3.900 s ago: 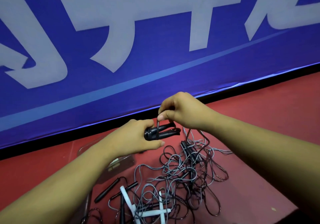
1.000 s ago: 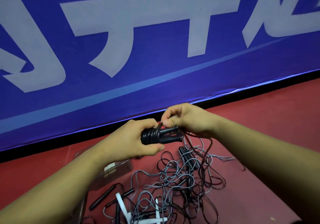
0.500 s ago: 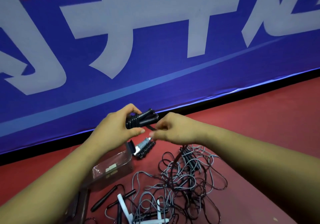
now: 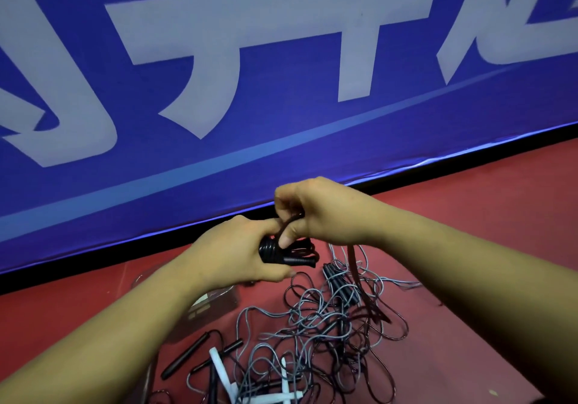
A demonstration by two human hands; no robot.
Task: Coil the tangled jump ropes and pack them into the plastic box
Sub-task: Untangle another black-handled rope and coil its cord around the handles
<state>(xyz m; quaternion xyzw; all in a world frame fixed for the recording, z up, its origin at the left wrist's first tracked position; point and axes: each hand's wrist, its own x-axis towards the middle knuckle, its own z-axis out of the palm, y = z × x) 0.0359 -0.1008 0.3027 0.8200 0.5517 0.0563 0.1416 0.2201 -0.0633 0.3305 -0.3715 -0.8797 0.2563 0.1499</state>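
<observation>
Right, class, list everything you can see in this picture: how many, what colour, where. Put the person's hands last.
half-wound jump rope: one, black, held between both hands
tangled jump ropes: several, grey and black, heaped on the floor
loose handles: two black, some white, at the heap's near-left edge
plastic box: one, clear, mostly hidden behind the left forearm
banner: one, blue, white lettering, behind
floor: red
left hand: grips the wound bundle
right hand: pinches its cord
</observation>
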